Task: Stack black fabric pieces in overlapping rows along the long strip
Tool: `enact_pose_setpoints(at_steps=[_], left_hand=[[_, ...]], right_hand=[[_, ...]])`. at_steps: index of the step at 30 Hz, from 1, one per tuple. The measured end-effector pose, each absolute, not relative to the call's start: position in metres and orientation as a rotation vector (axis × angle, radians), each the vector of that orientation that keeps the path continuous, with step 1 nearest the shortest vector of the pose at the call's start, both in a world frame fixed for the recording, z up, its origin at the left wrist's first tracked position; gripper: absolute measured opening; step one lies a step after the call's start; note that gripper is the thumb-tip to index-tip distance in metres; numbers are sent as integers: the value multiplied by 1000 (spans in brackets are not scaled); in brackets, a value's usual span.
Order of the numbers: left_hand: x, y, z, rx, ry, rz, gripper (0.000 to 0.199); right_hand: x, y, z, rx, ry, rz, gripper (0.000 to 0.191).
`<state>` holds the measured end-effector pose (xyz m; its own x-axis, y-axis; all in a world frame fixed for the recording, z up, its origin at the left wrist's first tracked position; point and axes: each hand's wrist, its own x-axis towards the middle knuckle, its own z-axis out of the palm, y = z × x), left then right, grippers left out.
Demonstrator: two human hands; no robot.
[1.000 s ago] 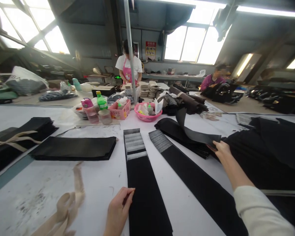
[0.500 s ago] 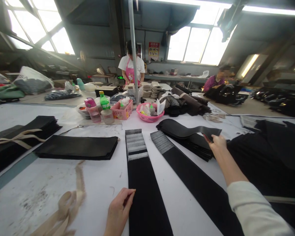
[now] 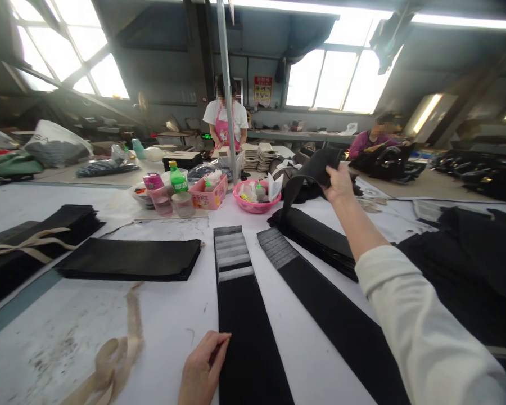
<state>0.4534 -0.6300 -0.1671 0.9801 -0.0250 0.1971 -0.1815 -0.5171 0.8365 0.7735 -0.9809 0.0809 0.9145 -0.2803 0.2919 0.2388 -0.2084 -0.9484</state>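
Over the white worktable (image 3: pixel 164 312), the right hand (image 3: pixel 339 181) grips a half-raised black strip (image 3: pixel 314 166); below, a stack (image 3: pixel 316 239) awaits. Whether the left hand (image 3: pixel 204 363) holds anything is unclear.

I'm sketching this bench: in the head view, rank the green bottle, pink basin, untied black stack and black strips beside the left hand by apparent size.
1. Black strips beside the left hand
2. Untied black stack
3. Pink basin
4. Green bottle
Nearness to the camera may enlarge the first two.
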Motion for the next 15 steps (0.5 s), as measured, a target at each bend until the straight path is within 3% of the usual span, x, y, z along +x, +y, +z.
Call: enact_pose_setpoints(at_steps=[4,12,15], left_hand=[[455,-630,-169,2100,-147,217,23],[454,-625,-180,2112,-168,127,19],[453,-625,-183,2117,-162,117,18]], right_hand=[[763,-1016,74,-1630,167,-644,29],[685,-1088,-57,-1485,778,-835,25],[666,-1098,-84,-1499,810,-831,23]])
